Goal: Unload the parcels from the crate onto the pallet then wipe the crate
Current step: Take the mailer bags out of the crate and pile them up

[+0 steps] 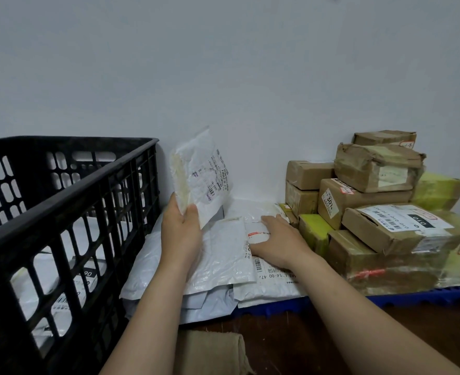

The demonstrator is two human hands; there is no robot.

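- Head view: 1 black crate (pixel 69 212) stands just left of 1 blue pallet (pixel 277 307); white mailers show through its slats.
- The left hand (pixel 180 234) grasps 1 white parcel (pixel 201 174), upright above the mailer pile (pixel 218 266) on the pallet.
- The right hand (pixel 277 239) rests flat on that pile, fingers straight.
- At least 9 cardboard boxes (pixel 372 212) are stacked on the pallet's right.

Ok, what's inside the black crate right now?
Through the slotted wall of the black crate, white labelled mailers lie on its floor. The bars hide how many there are and anything beneath them.
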